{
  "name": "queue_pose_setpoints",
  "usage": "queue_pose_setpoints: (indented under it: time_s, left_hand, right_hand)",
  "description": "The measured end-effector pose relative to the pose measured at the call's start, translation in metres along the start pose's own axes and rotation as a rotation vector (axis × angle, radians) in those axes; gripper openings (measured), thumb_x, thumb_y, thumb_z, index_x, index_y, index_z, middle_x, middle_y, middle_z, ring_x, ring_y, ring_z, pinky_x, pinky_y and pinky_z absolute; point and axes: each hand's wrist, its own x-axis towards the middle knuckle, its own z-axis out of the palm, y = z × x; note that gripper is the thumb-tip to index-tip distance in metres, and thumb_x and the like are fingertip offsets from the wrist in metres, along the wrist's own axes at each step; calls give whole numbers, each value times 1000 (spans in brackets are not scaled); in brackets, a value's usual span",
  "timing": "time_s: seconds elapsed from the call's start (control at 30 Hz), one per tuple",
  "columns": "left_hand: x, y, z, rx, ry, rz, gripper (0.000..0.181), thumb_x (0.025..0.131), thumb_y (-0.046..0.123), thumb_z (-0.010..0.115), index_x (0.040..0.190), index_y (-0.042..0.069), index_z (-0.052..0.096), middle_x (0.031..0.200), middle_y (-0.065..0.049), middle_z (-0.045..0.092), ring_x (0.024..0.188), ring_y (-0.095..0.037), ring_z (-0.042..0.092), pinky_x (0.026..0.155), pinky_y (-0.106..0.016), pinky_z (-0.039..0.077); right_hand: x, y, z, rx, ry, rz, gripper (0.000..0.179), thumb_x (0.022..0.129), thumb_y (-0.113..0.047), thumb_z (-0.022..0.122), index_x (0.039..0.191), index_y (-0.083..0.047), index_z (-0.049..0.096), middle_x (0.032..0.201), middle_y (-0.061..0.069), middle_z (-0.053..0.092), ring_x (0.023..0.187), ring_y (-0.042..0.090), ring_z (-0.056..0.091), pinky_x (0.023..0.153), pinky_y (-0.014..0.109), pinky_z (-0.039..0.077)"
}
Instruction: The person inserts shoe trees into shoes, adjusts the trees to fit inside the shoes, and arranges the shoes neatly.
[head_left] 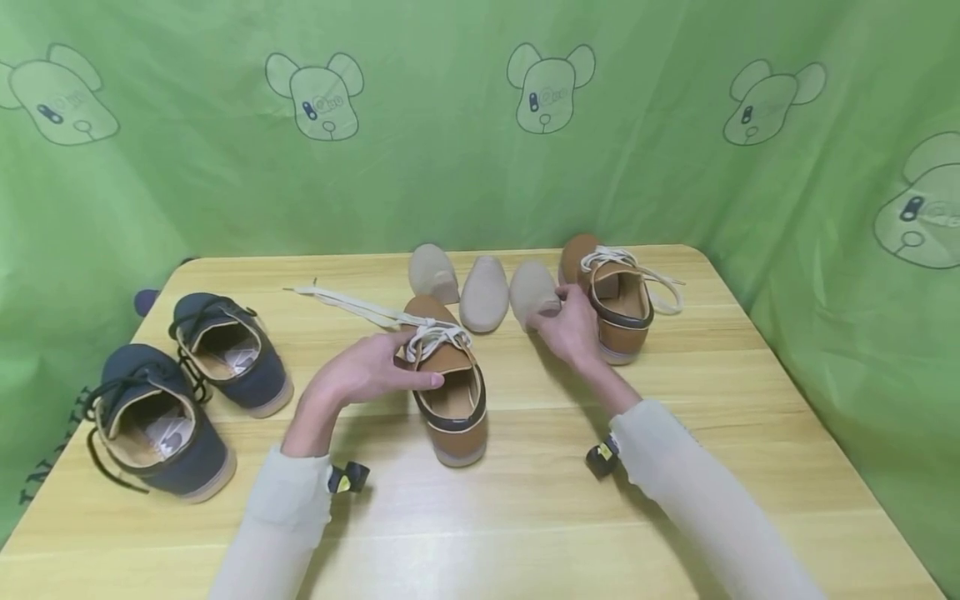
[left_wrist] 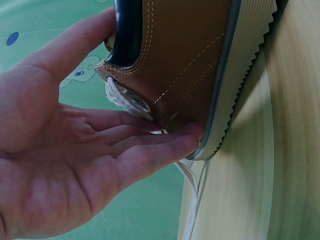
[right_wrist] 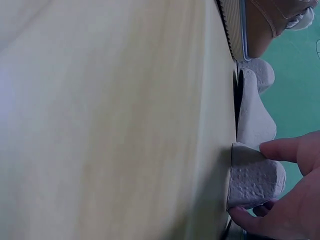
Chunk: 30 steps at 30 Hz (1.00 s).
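Worktop (head_left: 540,517) of pale, streaked wood beneath left hand (head_left: 363,367) and right hand (head_left: 572,325), rounded at the far corners, shiny on the near side of the fingers. Beyond the fingers and off to both sides, a hanging green curtain (head_left: 435,192), softly creased, printed with outlined bear heads (head_left: 326,96).

At the left fingers, a brown shoe (head_left: 456,398): fingers spread wide and nearly straight along its left side, thumb over the opening. White laces (head_left: 360,310) tied across the front, long ends trailing beyond the left fingers. Between the right thumb and fingers, a beige insert (head_left: 532,287), pinched by its near end. Just right of those fingers, a second brown shoe (head_left: 626,337); to their left, two more inserts (head_left: 485,293) in a row.

Only in the head view: two navy shoes (head_left: 232,354), well to the left of the left fingers, plus pale sleeves (head_left: 277,512) with a small black camera (head_left: 348,477) at each cuff. In the left wrist view, but behind the hand from above: stitched side and ridged sole (left_wrist: 234,75), close by the left fingertips. In the right wrist view alone: rough, pitted end of the pinched insert, framed by thumb and fingers.
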Motion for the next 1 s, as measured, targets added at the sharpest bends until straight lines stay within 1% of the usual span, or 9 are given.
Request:
queue_pose_setpoints:
  time_s: [0.17,0.37,0.43,0.53,0.6,0.7,0.8,0.9,1.0]
  left_hand:
    - [0,0,1,-7,-2,-5,96,84,59,75,158,11,35,154,-17,48,143,-35,45,116,-52,38]
    - [-1,0,0,7,-2,-8,98,84,60,75,158,10,34,155,-18,47,143,-36,44,116,-53,37]
    - [-1,0,0,4,-4,-5,97,84,60,75,158,11,35,154,-18,48,143,-36,45,116,-53,38]
    - [0,-1,0,2,-5,-4,96,84,60,75,158,13,37,153,-16,49,142,-35,46,116,-52,38]
    - [1,-1,0,-2,-6,-2,95,84,60,75,157,14,37,152,-16,50,142,-34,46,116,-52,39]
    - [1,-1,0,-3,-6,7,94,84,59,75,157,14,38,151,-15,52,141,-34,47,115,-52,39]
    - [1,-1,0,-4,-4,14,93,84,59,75,157,14,38,149,-15,53,140,-33,48,115,-51,40]
    - [0,-1,0,-2,-5,18,92,85,59,75,156,15,39,148,-14,54,139,-33,49,114,-52,40]
    - [1,-1,0,-4,-6,9,91,84,59,75,156,15,40,148,-13,55,138,-31,50,114,-51,41]
  right_hand:
    - [-6,-1,-1,-18,-7,-13,70,83,-26,74,143,-3,47,141,20,55,130,40,50,110,54,40]
    - [-7,-2,0,-16,21,-36,65,82,-25,72,141,-8,53,139,17,59,130,40,52,109,55,39]
    - [-7,-2,-1,-16,25,-32,64,82,-25,72,141,-8,54,138,18,60,129,40,52,108,55,39]
    - [-7,-2,-2,-4,37,-3,66,81,-25,73,141,-7,54,135,18,61,126,41,54,107,54,42]
    - [-8,-2,-2,15,52,19,67,80,-25,75,141,-6,54,134,19,62,126,42,54,107,54,42]
    - [-9,-1,-1,46,83,23,66,80,-24,75,140,-5,55,134,20,63,128,42,54,109,54,40]
    - [-11,0,0,77,122,2,63,79,-23,75,138,-5,58,131,19,65,126,41,55,109,53,40]
    - [-13,-1,2,96,159,-22,61,78,-22,75,135,-7,60,126,17,67,122,38,58,107,52,42]
    - [-15,-3,2,97,178,-47,60,77,-22,76,134,-9,62,123,15,67,119,35,58,105,51,42]
